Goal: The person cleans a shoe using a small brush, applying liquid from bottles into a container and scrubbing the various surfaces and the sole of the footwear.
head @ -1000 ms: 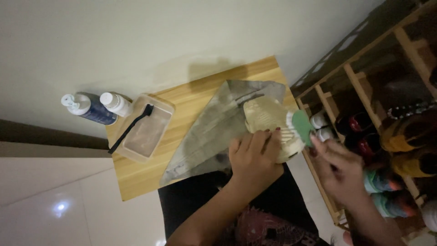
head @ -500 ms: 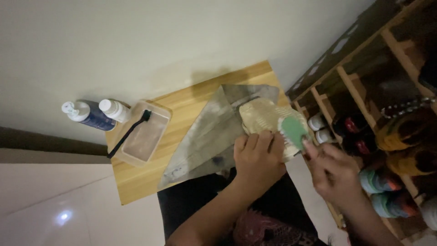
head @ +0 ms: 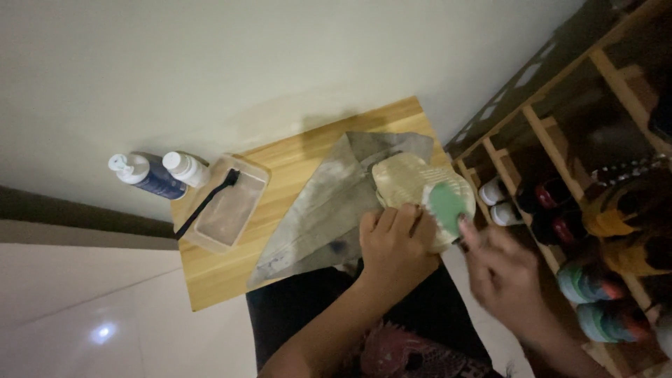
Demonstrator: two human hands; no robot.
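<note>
Shoe sole (head: 413, 183) — pale, ridged — under left-hand (head: 395, 245) fingers; green brush (head: 446, 201) in right-hand (head: 498, 269) fingers.

Dim, grainy indoor light; floor glare lower left, right hand (head: 505, 276) blurred

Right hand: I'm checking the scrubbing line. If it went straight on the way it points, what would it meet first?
The right hand points up-left, holding a green brush that already lies against the pale shoe. So the shoe comes first, then the grey cloth; depth is unclear.
</note>
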